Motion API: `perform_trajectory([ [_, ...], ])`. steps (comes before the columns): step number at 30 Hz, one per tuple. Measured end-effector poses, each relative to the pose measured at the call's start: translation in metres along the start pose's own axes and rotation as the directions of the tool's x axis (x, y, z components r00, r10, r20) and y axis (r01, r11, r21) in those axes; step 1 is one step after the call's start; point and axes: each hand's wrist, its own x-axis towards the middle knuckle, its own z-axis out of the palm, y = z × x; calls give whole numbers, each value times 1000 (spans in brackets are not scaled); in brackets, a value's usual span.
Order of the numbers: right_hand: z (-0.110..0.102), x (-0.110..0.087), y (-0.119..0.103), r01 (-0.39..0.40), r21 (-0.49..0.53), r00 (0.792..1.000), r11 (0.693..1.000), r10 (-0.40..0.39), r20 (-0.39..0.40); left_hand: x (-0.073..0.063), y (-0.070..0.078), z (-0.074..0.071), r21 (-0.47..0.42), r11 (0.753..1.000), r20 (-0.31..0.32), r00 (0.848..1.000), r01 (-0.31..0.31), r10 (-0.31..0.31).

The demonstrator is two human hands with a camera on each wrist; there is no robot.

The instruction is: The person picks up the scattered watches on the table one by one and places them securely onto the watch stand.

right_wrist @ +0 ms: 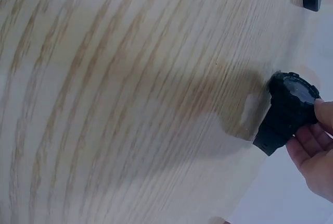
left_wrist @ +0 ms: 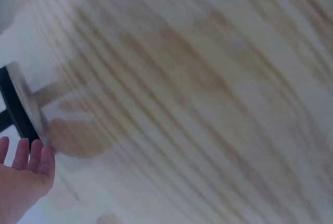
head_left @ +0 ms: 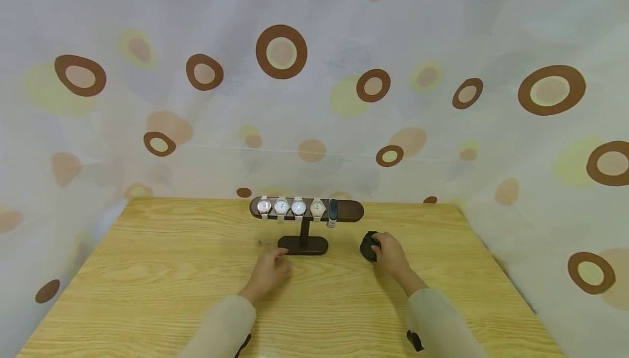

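My right hand (head_left: 391,253) pinches a black watch (right_wrist: 291,110) between thumb and fingers, to the right of the stand. In the right wrist view its round face and a length of dark strap show, close above the tabletop. My left hand (head_left: 269,272) is at the left front of the base of a dark brown watch stand (head_left: 304,245), holding nothing. In the left wrist view, the fingertips meet the end of the base (left_wrist: 18,107); whether they press on it I cannot tell. Several white-strapped watches (head_left: 282,206) and a dark-faced band (head_left: 333,210) sit along the stand's bar.
The light wood table (head_left: 162,270) runs back to a pale sheet (head_left: 314,112) with brown and yellow ovals, which also rises at both sides. The bar's right end (head_left: 351,211) is bare dark brown.
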Motion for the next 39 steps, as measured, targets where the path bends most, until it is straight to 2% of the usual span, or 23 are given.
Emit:
perform_trajectory([
  [5,0,-3,-7,-28,82,999,996,30,-19,-1,6,12,28,999,52,998,-24,22],
  [10,3,-9,-20,-51,162,998,985,58,-40,3,20,24,53,997,119,992,-47,41],
  [14,6,-14,-32,-101,267,991,958,121,-59,6,31,30,22,998,164,985,-59,54],
  [18,8,-17,-43,-185,353,974,917,218,-55,8,35,34,19,997,171,983,-76,72],
  [21,10,-18,-48,-247,419,956,873,291,-43,8,36,36,38,995,156,984,-89,82],
  [24,12,-18,-54,-305,506,934,807,357,-6,8,36,37,34,995,151,985,-94,88],
  [26,12,-19,-58,-339,570,920,749,391,32,8,37,38,23,996,158,984,-85,81],
  [29,14,-21,-65,-379,663,899,646,427,98,9,39,39,18,997,175,982,-80,76],
  [31,15,-23,-70,-394,701,891,595,433,134,9,41,40,23,996,181,980,-83,78],
  [33,17,-25,-74,-396,725,892,564,424,158,10,43,41,45,994,174,981,-99,90],
  [39,22,-31,-86,-359,779,913,513,367,179,10,45,43,146,973,116,979,-182,165],
])
